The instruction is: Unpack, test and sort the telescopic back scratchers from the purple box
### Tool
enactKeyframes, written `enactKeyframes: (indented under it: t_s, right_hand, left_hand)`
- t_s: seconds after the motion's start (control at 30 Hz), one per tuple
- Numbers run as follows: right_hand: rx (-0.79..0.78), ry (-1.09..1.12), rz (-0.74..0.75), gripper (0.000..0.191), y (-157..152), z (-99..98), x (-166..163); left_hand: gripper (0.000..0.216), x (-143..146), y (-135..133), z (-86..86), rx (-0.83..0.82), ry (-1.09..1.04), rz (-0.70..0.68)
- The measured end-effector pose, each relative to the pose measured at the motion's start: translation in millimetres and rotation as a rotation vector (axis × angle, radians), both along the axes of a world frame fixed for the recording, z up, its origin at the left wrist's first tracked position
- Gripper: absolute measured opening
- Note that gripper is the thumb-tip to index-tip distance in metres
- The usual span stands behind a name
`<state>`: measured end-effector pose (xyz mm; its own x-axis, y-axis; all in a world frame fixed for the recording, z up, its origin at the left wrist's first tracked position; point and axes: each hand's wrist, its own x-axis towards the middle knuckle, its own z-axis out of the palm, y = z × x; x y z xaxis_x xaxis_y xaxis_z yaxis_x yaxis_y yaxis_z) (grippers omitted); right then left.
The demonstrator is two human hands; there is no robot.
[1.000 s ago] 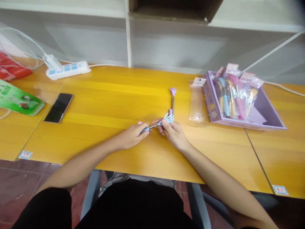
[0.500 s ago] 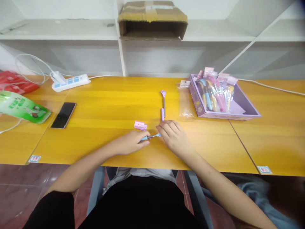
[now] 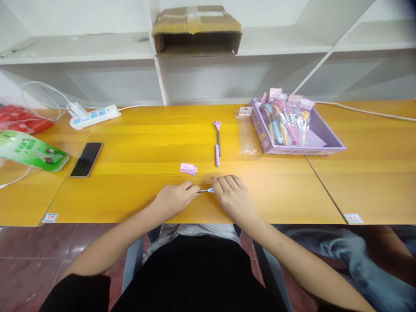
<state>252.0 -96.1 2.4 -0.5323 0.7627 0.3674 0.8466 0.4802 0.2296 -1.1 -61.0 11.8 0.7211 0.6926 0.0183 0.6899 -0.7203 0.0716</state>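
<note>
Between my hands, near the table's front edge, a blue back scratcher (image 3: 210, 190) lies level, its short metal rod and part of its blue hand-shaped head showing. My left hand (image 3: 177, 197) is closed around its handle end, which the fingers hide. At the other end my right hand (image 3: 232, 195) grips the blue head with curled fingers. Just beyond them lies a purple scratcher head on a metal rod (image 3: 219, 139), with a loose purple handle (image 3: 217, 155) beside it. Small pink printed cards (image 3: 188, 168) lie beyond my left hand.
A purple box (image 3: 302, 150) with several bagged scratchers stands at right, a clear bag (image 3: 248, 136) beside it. A phone (image 3: 86, 159), green pack (image 3: 35, 151) and power strip (image 3: 95, 117) are at left. A cardboard box (image 3: 196, 26) sits on the shelf. Another person's jeans (image 3: 351, 255) show lower right.
My left hand has closed further over the blue handle, and less of it shows. My right hand has moved off the purple handle's near end, now fully visible. The camera view has shifted slightly.
</note>
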Motion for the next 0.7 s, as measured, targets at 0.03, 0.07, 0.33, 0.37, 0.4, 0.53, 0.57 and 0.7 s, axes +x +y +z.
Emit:
enactKeyframes:
  t_s: [0.03, 0.07, 0.33, 0.37, 0.4, 0.53, 0.57, 0.7]
  right_hand:
    - [-0.013, 0.004, -0.013, 0.031, -2, -1.3, 2]
    - [-0.025, 0.01, -0.02, 0.031, -4, -2.5, 5]
    - [0.044, 0.002, -0.123, 0.034, -9, -10.8, 96]
    - [0.051, 0.004, -0.16, 0.035, -11, -12.3, 116]
    - [0.052, 0.002, -0.21, 0.036, -12, -13.9, 136]
    - [-0.032, 0.002, -0.422, 0.034, -21, -22.3, 205]
    - [-0.063, 0.013, -0.452, 0.033, -24, -24.7, 217]
    - [-0.088, 0.129, -0.518, 0.027, -36, -30.8, 235]
  left_hand:
    - [0.038, -2, 0, -0.4, 0.009, 0.007, -0.006]
    - [0.039, -4, 0, -0.6, 0.015, 0.016, -0.015]
    - [0.028, -64, 16, 3.2, 0.106, 0.126, -0.084]
    - [0.029, -78, 18, 3.7, 0.127, 0.12, -0.081]
    - [0.031, -93, 21, 3.8, 0.145, 0.116, -0.069]
    - [0.031, -144, 26, 0.2, 0.122, -0.001, -0.019]
    - [0.032, -154, 27, -1.3, 0.109, -0.02, -0.023]
    - [0.031, -174, 23, -4.3, 0.109, -0.028, -0.036]
